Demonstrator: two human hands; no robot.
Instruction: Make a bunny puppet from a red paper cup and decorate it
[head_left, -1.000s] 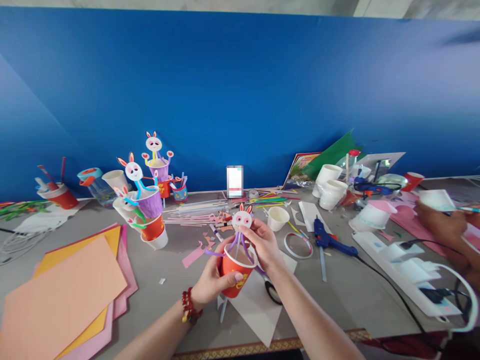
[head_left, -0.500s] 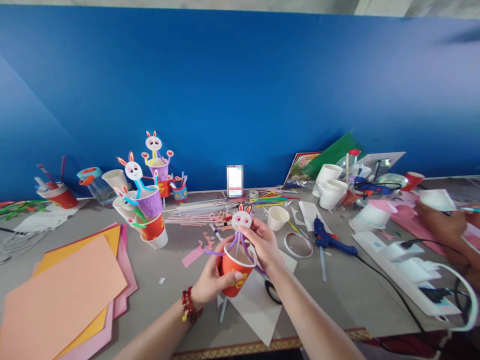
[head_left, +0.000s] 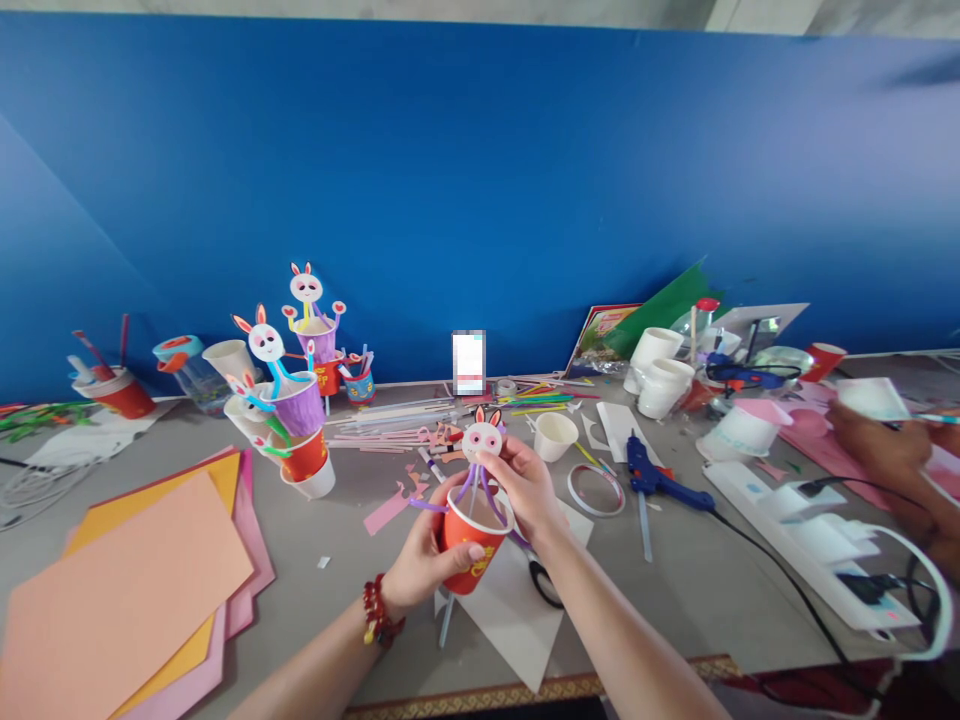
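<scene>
My left hand (head_left: 429, 555) is wrapped round a red paper cup (head_left: 471, 550) with yellow print, tilted a little above the table. Purple strips and a pale stick rise out of the cup's mouth. On top of them sits a white rabbit face (head_left: 481, 440) with pink eyes and ears. My right hand (head_left: 529, 490) pinches this rabbit face at its lower right edge between thumb and fingers. A clear stick pokes out under the cup. Beneath both hands lies a white paper sheet (head_left: 517, 630), with scissors (head_left: 546, 585) partly hidden by my right forearm.
Finished rabbit cups (head_left: 292, 400) stand stacked at left, behind layered coloured paper (head_left: 135, 580). To the right are a blue glue gun (head_left: 667, 480), a tape roll (head_left: 596, 490), a white cup (head_left: 556, 436) and a power strip (head_left: 810, 550). Another person's hand (head_left: 885, 450) works at far right.
</scene>
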